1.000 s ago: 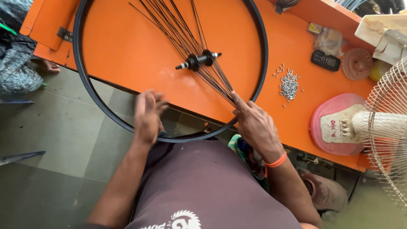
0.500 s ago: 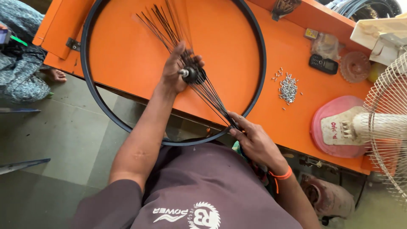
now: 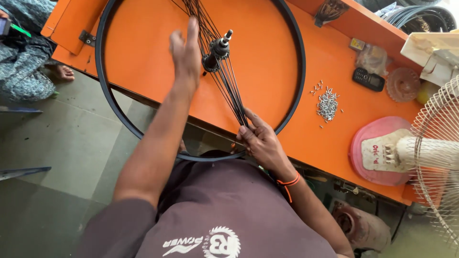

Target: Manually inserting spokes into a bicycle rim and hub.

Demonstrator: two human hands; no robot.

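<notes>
A black bicycle rim (image 3: 101,86) lies on an orange table (image 3: 306,129), its near part hanging over the edge. Inside it a black hub (image 3: 216,50) stands with a bundle of thin dark spokes (image 3: 229,91) fanning both ways. My left hand (image 3: 185,50) reaches out flat over the table just left of the hub, fingers spread among the far spokes, gripping nothing. My right hand (image 3: 260,141) sits at the rim's near edge and pinches the near ends of the spokes.
A pile of small silver spoke nipples (image 3: 327,102) lies right of the rim. A pink fan base (image 3: 382,150) and wire fan guard (image 3: 442,167) stand at the right. A black phone (image 3: 368,79) sits further back. Another person's foot (image 3: 60,72) shows at left.
My left hand went from the rim's near edge to the hub, then let go and now lies open beside it. The hub stands more upright. My right hand stays on the spoke ends.
</notes>
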